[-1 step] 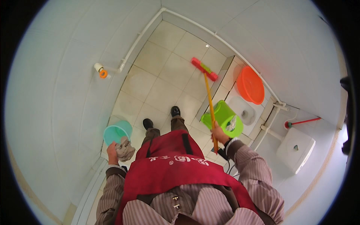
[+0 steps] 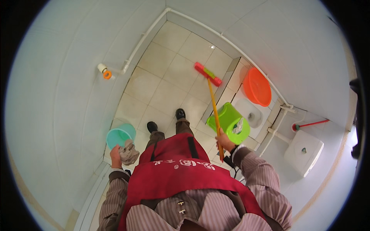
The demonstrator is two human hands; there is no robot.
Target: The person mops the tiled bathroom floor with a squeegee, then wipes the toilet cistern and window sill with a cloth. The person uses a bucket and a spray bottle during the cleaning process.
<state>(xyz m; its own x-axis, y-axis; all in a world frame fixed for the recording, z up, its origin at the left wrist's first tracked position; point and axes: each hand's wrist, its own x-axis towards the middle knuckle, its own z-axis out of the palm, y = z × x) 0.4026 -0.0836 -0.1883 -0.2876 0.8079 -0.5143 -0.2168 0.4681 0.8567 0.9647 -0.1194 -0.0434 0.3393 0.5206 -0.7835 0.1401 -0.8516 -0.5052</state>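
Note:
My right hand [image 2: 226, 142] is wrapped round the yellow handle of a broom [image 2: 214, 104]. The broom's wide pinkish-red head [image 2: 208, 74] rests on the tiles ahead of my feet, near the raised step; its underside is hidden. On the left, my left hand [image 2: 116, 156] grips a crumpled greyish-beige cloth [image 2: 129, 153], held beside the near rim of a light-blue bucket [image 2: 111, 141]. Right of the broom handle stands a bright green plastic stool or bin [image 2: 223, 118], with a crumpled pale cloth [image 2: 239, 126] on it.
An orange basin [image 2: 257, 87] sits on the raised platform by a squat toilet [image 2: 252, 115]. A white cistern [image 2: 304, 153] and a red-handled brush [image 2: 313, 124] are at the right. White pipes [image 2: 194, 20] run along the walls; an orange-handled tap [image 2: 107, 74] juts out left.
The broom head has shifted slightly left and toward me, and my right hand has moved a little with its handle. My left hand and the cloth stay almost still.

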